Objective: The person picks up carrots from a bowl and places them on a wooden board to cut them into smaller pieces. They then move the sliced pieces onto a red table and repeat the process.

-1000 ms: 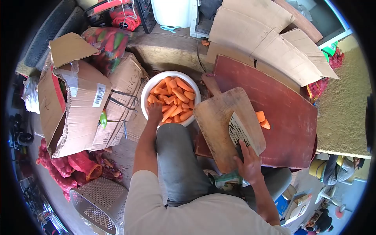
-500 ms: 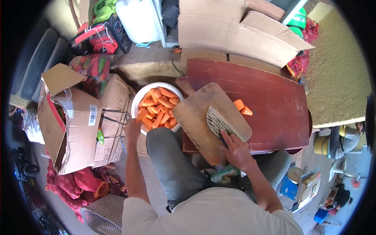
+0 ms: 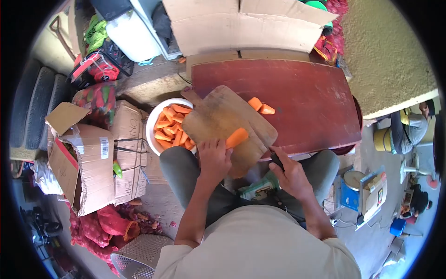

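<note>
A worn wooden cutting board [image 3: 220,111] lies tilted across the near left corner of a red table [image 3: 297,102]. On it is an orange carrot [image 3: 237,138], its lower end at the fingers of my left hand [image 3: 214,158], which are closed on it. My right hand [image 3: 292,174] is wrapped round the black handle of a knife [image 3: 276,159] at the board's right edge; the blade is hardly visible. Left of the board, a white bowl [image 3: 151,132] holds several carrot pieces [image 3: 174,125]. Two more carrot pieces [image 3: 260,106] rest on the table beyond the board.
Cardboard boxes [image 3: 95,162] stand at the left, with red mesh sacks [image 3: 100,228] and a perforated basket [image 3: 139,253] below them. A large cardboard sheet [image 3: 241,28] is behind the table. At the far right sits another person [image 3: 415,130].
My left hand has moved from the bowl's edge to the board, where a carrot now lies. My right hand has drawn the knife off the board's face to its right edge. The view has shifted.
</note>
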Action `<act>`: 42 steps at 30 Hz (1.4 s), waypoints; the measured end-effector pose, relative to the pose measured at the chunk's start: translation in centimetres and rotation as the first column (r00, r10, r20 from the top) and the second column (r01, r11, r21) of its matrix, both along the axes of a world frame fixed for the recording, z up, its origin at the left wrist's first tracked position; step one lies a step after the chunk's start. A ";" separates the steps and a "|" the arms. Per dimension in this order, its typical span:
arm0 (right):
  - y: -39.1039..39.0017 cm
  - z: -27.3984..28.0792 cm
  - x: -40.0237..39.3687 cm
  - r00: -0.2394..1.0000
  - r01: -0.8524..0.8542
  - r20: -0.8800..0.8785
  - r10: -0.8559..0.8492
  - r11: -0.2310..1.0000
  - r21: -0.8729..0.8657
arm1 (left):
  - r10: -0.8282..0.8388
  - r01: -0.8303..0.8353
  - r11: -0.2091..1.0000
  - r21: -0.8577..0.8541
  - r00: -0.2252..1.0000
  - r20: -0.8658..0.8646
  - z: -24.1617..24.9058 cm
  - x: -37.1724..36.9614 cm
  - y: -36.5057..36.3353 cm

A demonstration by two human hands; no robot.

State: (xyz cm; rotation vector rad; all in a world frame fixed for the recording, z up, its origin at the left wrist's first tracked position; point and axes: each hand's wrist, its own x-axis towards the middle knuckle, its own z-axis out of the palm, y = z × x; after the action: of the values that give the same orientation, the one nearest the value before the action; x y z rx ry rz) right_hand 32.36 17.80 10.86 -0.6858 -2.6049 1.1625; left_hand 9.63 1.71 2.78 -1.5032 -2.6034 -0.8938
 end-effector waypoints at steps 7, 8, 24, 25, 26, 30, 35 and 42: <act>-1.2 0.1 -0.8 0.993 -0.115 0.000 0.117 0.973 -0.200 | 0.006 -0.011 0.991 0.134 0.999 0.042 -2.1 1.3 0.7; -1.2 0.2 -1.2 0.993 -0.118 0.004 0.122 0.969 -0.217 | -0.012 0.006 0.984 0.180 0.999 0.034 -2.0 1.2 0.7; -1.2 -2.3 -5.3 0.948 -0.082 0.297 0.114 0.990 -0.119 | -0.070 0.048 0.935 0.352 0.996 0.053 -3.8 1.4 0.9; -1.0 -2.8 -5.6 0.941 -0.090 0.318 0.116 0.992 -0.094 | -0.084 0.058 0.935 0.351 0.995 0.059 -3.9 1.4 0.9; -0.7 -2.7 -5.9 0.944 -0.095 0.304 0.127 0.988 -0.119 | -0.078 0.053 0.936 0.347 0.995 0.060 -4.0 1.3 0.9; 0.3 -2.4 -5.6 0.981 -0.085 0.154 0.114 0.980 -0.178 | -0.062 0.046 0.961 0.272 0.997 0.051 -3.5 1.8 1.3; -0.1 -1.2 -3.0 0.993 0.034 -0.102 -0.057 0.975 -0.220 | -0.075 0.071 0.983 0.169 0.997 0.019 -2.1 2.1 2.2; 1.2 -1.3 1.7 0.982 0.169 -0.048 -0.181 0.967 -0.193 | -0.168 0.165 0.984 -0.062 0.985 -0.048 -3.7 0.4 6.2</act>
State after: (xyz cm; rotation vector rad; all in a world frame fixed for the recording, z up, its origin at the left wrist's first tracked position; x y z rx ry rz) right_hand 34.06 18.96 9.58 -0.8798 -2.3458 1.3620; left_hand 10.03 7.87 -0.88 -1.7554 -2.5175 -0.7829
